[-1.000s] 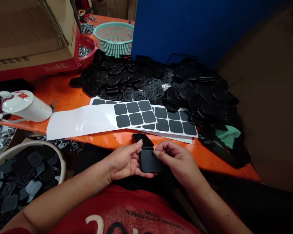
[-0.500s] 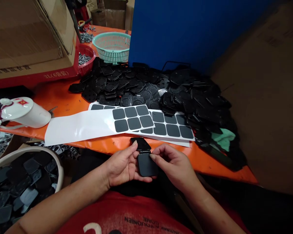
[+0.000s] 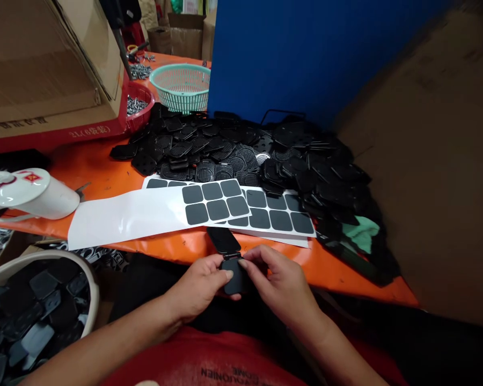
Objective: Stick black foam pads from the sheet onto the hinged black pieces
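A black hinged plate [image 3: 225, 241] is held out over the table's front edge, its two square halves unfolded at the hinge. My left hand [image 3: 201, 284] grips the lower half, thumb on the dark grey square face and fingers underneath. At the right corner by the hinge, my right hand [image 3: 282, 279] pinches the plate between thumb and forefinger; its other fingers are curled. Just beyond lies a white sheet [image 3: 124, 214] bearing rounded dark grey square stickers [image 3: 217, 210] at its right end. Under it is another sticker sheet [image 3: 282, 234], partly covered.
A heap of black plates [image 3: 225, 145] fills the back of the orange table [image 3: 165, 241]. A white lidded mug [image 3: 56, 195] stands left, above a tub [image 3: 92, 300] of dark square pieces. A green basket [image 3: 181, 91], blue panel [image 3: 290, 53] and cardboard boxes [image 3: 36, 64] stand around.
My left thumb has moved from the upper flap down onto the lower half's face. The plate has turned slightly, its flap now tilting up to the left. My right hand stays at the hinge corner.
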Demonstrator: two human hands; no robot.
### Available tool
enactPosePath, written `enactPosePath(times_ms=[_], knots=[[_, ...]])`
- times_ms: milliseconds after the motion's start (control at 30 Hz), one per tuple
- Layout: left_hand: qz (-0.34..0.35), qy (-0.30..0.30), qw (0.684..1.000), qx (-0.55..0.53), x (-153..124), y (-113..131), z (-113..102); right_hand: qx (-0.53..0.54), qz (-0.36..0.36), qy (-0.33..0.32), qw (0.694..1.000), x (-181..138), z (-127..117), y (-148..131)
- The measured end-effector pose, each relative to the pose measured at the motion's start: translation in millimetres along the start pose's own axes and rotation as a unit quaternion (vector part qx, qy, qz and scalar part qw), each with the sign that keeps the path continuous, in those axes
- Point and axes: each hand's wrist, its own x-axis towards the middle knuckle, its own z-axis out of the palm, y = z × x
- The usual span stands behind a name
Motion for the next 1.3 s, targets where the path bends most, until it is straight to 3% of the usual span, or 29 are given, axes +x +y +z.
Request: enactPosePath(times_ms=[100, 200, 367, 500, 867, 1000, 1100, 1233, 1300], knots=[[-0.013, 0.002, 1.0, -0.013, 0, 1, -3, -0.003, 0.034, 0.002, 0.999, 2, -5, 8], [-0.05, -0.015, 0.997, -0.057, -1, 5, -5, 0.1, 0.083, -0.044, 0.991, 4, -10, 17], [-0.073, -0.046, 0.99, -0.113, 0, 13, -6, 0.273, 0.163, -0.101, 0.943, 5, -9, 21], [-0.081, -0.037, 0.987, -0.133, 1, 14, -7, 0.343, 0.172, -0.126, 0.915, 3, -5, 17], [-0.085, -0.013, 0.988, -0.13, 2, 13, -3, 0.423, 0.182, -0.153, 0.874, -1, 4, 16], [-0.089, -0.032, 0.988, -0.121, 2, 12, -3, 0.422, 0.172, -0.144, 0.879, -3, 7, 20], [-0.045, -0.001, 0.998, -0.034, 1, 5, -5, 0.397, 0.147, -0.158, 0.892, -7, 13, 20], [0.053, 0.062, 0.993, 0.084, -4, -3, -11, 0.254, 0.021, -0.151, 0.955, -11, 22, 10], [0.087, 0.065, 0.986, 0.124, -9, -1, -17, 0.193, -0.066, -0.162, 0.966, -12, 24, 2]])
